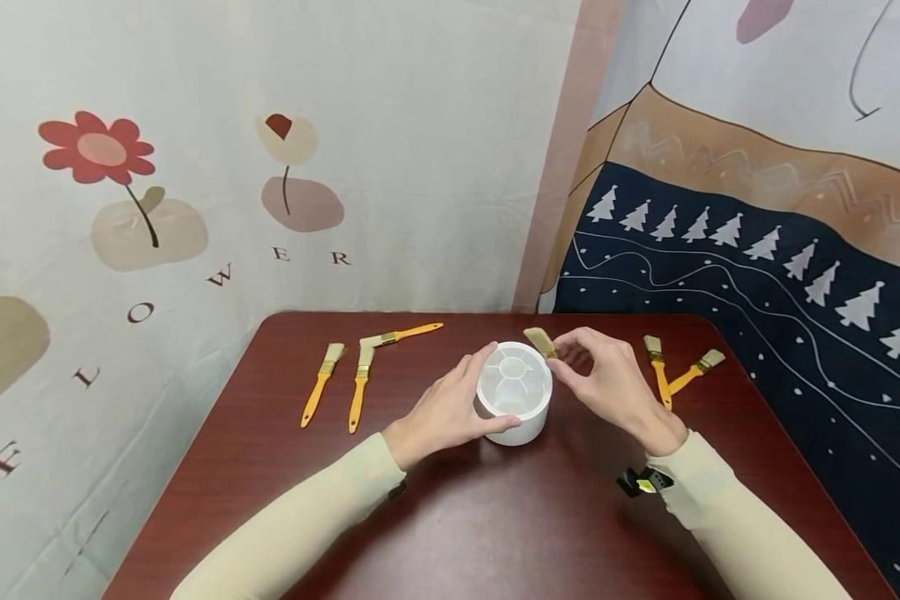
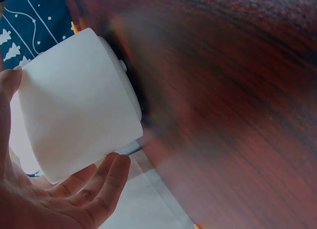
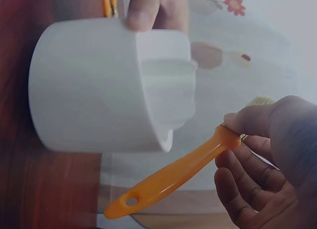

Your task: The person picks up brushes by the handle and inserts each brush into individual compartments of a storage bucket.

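A white round pot with inner dividers point(image 1: 516, 429) stands on the table just ahead of me. My left hand point(image 1: 446, 408) grips its left side, thumb at the front and fingers round the far side; the left wrist view shows the pot's smooth wall point(image 2: 79, 105) against that hand. To the right of the rim, my right hand point(image 1: 607, 383) pinches a paintbrush point(image 1: 539, 340) near its ferrule. In the right wrist view its orange handle point(image 3: 173, 177) reaches toward the pot's opening, and the fingers partly cover the pale bristles.
On the dark red table point(image 1: 450, 533), left of the pot, lie a paintbrush point(image 1: 317, 396), a second one point(image 1: 359, 392) and a third point(image 1: 408, 332) behind it. Two more brushes, one upright point(image 1: 659, 371) and one slanted point(image 1: 696, 372), cross at the right. Printed curtains point(image 1: 420, 150) hang behind.
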The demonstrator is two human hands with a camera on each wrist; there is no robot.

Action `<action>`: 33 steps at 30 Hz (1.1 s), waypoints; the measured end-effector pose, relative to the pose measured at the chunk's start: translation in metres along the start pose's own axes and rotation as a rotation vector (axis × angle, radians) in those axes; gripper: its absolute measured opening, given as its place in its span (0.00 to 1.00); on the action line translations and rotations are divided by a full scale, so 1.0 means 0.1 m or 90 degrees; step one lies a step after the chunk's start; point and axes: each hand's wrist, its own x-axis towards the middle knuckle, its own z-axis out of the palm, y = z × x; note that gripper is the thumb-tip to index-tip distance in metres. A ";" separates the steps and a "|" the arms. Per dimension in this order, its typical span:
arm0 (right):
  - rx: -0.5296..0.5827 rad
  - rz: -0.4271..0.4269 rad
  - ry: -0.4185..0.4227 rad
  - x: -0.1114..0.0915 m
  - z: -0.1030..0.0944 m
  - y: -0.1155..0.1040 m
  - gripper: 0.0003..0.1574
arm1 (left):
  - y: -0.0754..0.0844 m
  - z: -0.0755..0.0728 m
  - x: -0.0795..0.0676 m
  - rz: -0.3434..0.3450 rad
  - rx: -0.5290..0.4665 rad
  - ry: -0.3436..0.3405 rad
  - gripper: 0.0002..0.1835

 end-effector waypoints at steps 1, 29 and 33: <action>0.002 -0.006 0.003 0.00 0.00 -0.02 0.19 | 0.00 0.00 0.00 -0.001 -0.002 -0.002 0.68; 0.082 -0.123 0.070 -0.02 -0.03 -0.45 0.24 | -0.03 0.01 0.01 0.003 -0.018 0.001 0.68; 0.094 -0.124 0.074 -0.02 -0.01 -0.49 0.24 | -0.02 0.01 0.01 -0.006 -0.021 -0.008 0.68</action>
